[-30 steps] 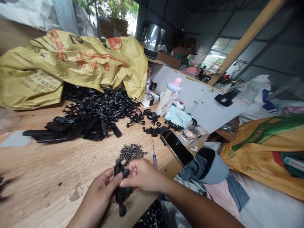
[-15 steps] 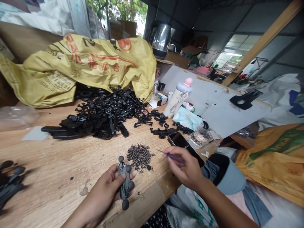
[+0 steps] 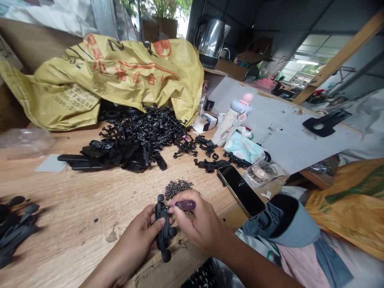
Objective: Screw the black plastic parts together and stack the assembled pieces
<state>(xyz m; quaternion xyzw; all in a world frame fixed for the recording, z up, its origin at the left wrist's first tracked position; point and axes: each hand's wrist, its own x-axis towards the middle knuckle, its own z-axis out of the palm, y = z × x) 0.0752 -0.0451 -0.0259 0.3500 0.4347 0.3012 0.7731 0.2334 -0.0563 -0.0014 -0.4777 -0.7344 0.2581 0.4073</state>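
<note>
My left hand (image 3: 144,232) is closed around a black plastic part (image 3: 163,236) with round knobs, held upright near the table's front edge. Pinched in my right hand (image 3: 198,224) is a screwdriver with a purple handle (image 3: 186,205). Its tip end is at the upper right side of the black part; my fingers hide the exact contact. Just behind both hands lies a pile of small screws (image 3: 178,188), partly covered by my right hand.
A large heap of black parts (image 3: 144,136) lies beneath a yellow sack (image 3: 132,76). More black parts (image 3: 18,228) are at the left edge. To the right are a phone (image 3: 241,190), a glass (image 3: 260,174), a tissue pack (image 3: 244,148) and a bottle (image 3: 229,124).
My right hand has moved left with the screwdriver, from beside the screw pile to the black part. The view has shifted slightly. My left hand still holds the part.
</note>
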